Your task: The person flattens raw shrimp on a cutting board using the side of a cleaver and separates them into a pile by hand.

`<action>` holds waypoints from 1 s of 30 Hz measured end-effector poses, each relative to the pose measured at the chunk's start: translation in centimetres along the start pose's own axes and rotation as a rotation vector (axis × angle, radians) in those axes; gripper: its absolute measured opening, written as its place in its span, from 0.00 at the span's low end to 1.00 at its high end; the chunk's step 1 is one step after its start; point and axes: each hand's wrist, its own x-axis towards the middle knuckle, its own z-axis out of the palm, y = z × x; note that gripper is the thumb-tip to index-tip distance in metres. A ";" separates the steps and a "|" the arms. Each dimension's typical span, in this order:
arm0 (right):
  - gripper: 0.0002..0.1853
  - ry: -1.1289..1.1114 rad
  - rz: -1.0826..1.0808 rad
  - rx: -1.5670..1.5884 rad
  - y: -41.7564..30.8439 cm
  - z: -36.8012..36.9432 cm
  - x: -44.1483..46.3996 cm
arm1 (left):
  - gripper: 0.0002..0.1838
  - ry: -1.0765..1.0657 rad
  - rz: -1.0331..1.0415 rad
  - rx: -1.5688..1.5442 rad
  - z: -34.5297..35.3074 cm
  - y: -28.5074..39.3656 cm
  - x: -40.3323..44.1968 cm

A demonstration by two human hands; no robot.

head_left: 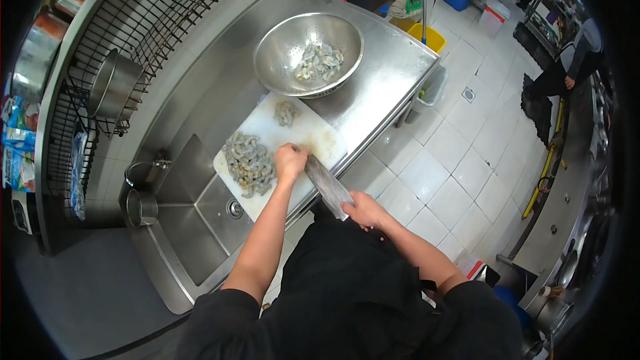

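A wide cleaver (pixel 328 187) points up and left over the front edge of the white cutting board (pixel 319 135). Its handle is in my right hand (pixel 363 210). My left hand (pixel 291 161) is closed near the blade's tip, above the board; whatever its fingers hold is too small to make out. A large pile of raw shrimp (pixel 248 163) lies on the board's left part, beside my left hand. A smaller heap of shrimp (pixel 287 113) sits near the board's far edge. Behind the board, a perforated steel colander (pixel 270 60) holds more shrimp (pixel 320 62).
A steel sink (pixel 193 227) lies left of the board, with a small pot (pixel 142 207) at its corner. Above it runs a wire rack (pixel 160 33) with a pan. A yellow bucket (pixel 430 38) stands beyond the counter. Another person (pixel 573 67) is at the far right.
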 end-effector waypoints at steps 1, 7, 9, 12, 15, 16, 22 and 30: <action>0.15 -0.033 0.009 -0.009 0.2 -0.3 0.0 | 0.16 0.000 0.037 0.129 -0.2 0.7 0.1; 0.16 0.059 0.082 0.042 0.3 -1.1 -0.2 | 0.17 0.113 0.139 -0.081 -1.6 -0.1 7.0; 0.17 0.072 0.091 0.054 0.2 -1.3 -0.1 | 0.16 -0.026 0.132 -0.300 -4.0 -1.9 11.2; 0.17 0.091 0.087 0.042 -0.3 -1.5 0.4 | 0.14 -0.256 0.229 0.145 -9.0 -1.0 10.4; 0.17 0.107 0.072 0.005 -0.8 -1.5 1.0 | 0.14 -0.762 0.461 0.573 -10.1 -2.0 8.0; 0.17 0.113 0.060 -0.016 -0.9 -1.4 1.1 | 0.14 -0.768 0.461 0.573 -9.9 -3.0 7.3; 0.16 0.107 0.068 -0.023 -1.5 -0.9 2.0 | 0.11 -0.639 0.498 0.576 -10.3 -4.6 5.4; 0.15 0.140 0.065 0.056 -2.0 -1.0 2.5 | 0.13 -0.510 0.560 0.645 -11.3 -3.9 2.5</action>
